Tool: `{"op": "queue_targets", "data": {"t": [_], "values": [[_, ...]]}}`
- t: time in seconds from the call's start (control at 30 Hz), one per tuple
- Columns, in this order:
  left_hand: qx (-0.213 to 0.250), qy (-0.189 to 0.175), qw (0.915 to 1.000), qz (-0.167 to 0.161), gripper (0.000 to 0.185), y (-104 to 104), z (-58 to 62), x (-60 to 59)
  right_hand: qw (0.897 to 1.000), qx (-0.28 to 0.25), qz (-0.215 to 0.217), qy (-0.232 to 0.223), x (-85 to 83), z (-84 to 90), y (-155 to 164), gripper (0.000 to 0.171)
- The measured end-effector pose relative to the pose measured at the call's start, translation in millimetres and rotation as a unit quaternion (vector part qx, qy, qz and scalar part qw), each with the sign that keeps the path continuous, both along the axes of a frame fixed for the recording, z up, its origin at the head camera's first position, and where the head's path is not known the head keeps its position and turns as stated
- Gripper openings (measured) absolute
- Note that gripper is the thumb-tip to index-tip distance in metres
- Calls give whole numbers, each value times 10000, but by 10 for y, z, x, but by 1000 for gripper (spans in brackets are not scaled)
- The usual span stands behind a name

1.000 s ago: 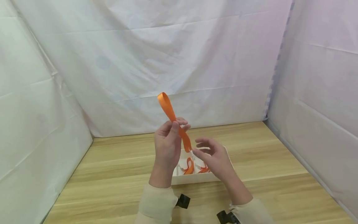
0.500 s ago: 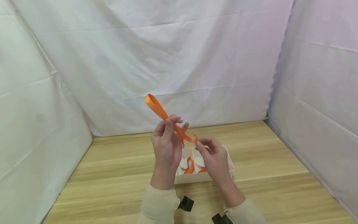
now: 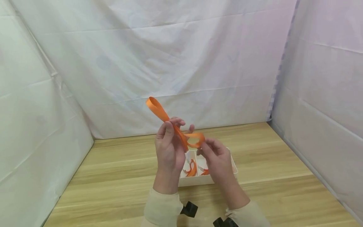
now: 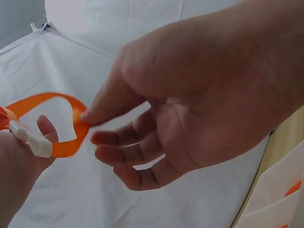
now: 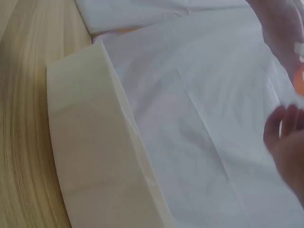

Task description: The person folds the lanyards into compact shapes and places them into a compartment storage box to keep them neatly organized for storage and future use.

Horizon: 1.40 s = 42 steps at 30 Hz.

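Observation:
Between the two hands, above the tray, is an orange ribbon [image 3: 157, 108] with a narrow loop pointing up and left. My left hand [image 3: 170, 154] pinches it at the base of that loop between thumb and fingers. At the ribbon's lower end, beside the left palm, hangs a small white plastic clip [image 3: 187, 156]. My right hand [image 3: 219, 160] pinches a second, rounder loop on the right. In the left wrist view, the right hand [image 4: 190, 104] holds the bend of this ribbon [image 4: 80, 123], with its other fingers spread; the white clip [image 4: 31, 137] overlaps the left hand [image 4: 19, 175].
A white tray with dividers [image 3: 195, 181] stands on the wooden table [image 3: 113, 170] below the hands, partly hidden by them. Orange ribbon pieces [image 3: 193, 168] lie in its compartments. White cloth [image 3: 181, 63] hangs behind and at both sides.
The right hand has taken hold of the ribbon's lower part and drawn it right into an open loop. The left hand has tilted the upper loop further left.

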<state>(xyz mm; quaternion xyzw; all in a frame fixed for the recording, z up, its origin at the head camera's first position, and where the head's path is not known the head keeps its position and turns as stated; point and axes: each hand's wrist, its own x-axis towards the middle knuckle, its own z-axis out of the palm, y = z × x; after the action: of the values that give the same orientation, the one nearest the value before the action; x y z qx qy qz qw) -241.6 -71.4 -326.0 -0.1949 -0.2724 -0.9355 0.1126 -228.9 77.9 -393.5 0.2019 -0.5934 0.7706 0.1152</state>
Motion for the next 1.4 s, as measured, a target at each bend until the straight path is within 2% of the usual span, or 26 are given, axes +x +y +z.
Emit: {"op": "queue_targets", "data": {"t": [0.03, 0.07, 0.13, 0.17, 0.2, 0.27, 0.3, 0.4, 0.5, 0.57, 0.73, 0.87, 0.97, 1.1, 1.2, 1.33, 1.4], "values": [[46, -115, 9999, 27, 17, -17, 7, -10, 9978, -146, 546, 349, -7, -2, 39, 21], [87, -248, 9996, 64, 17, -36, 16, -20, 9911, -205, 1110, 713, -15, -4, 83, 24], [111, -507, 9985, 156, 19, -70, 39, -42, 9684, -103, 2104, 1337, -26, -1, 171, 27], [103, -625, 9978, 185, 20, -84, 51, -49, 9594, 61, 2382, 1511, -22, 5, 212, 27], [92, -738, 9971, 187, 21, -97, 61, -54, 9550, 307, 2474, 1605, -18, 13, 246, 24], [19, -926, 9956, 143, 26, -112, 81, -48, 9552, 863, 2287, 1670, -3, 25, 291, 18], [-6, -988, 9951, 101, 28, -117, 90, -41, 9577, 1124, 2062, 1663, 4, 30, 300, 17], [-7, -1087, 9941, -46, 31, -118, 117, -5, 9627, 1743, 1076, 1770, 7, 30, 279, 17], [-66, -1005, 9948, -165, 28, -99, 144, 38, 9598, 1815, 286, 2121, -11, 14, 213, 26], [-129, -881, 9957, -242, 25, -83, 154, 64, 9572, 1682, 67, 2353, -20, 1, 164, 29], [-301, -546, 9973, -399, 22, -46, 134, 103, 9566, 1230, 210, 2635, -17, 6, 60, 29], [-412, -380, 9975, -433, 18, -18, 102, 110, 9619, 1029, 367, 2506, 10, 39, 5, 25], [-493, -236, 9977, -402, 18, 0, 87, 104, 9665, 1076, 401, 2294, 38, 59, -35, 18], [-761, -52, 9970, -148, 19, 22, 70, 95, 9694, 1139, 357, 2145, 67, 79, -75, 17], [-1059, -47, 9943, 94, 20, 30, 56, 90, 9731, 1175, 223, 1970, 84, 95, -87, 17], [-1472, -71, 9882, 414, 18, -4, 91, 60, 9831, 1333, -39, 1253, 129, 108, -62, 16], [-1800, -163, 9806, 754, 14, -53, 172, 30, 9865, 1420, -89, 812, 153, 101, -33, 15]]}}
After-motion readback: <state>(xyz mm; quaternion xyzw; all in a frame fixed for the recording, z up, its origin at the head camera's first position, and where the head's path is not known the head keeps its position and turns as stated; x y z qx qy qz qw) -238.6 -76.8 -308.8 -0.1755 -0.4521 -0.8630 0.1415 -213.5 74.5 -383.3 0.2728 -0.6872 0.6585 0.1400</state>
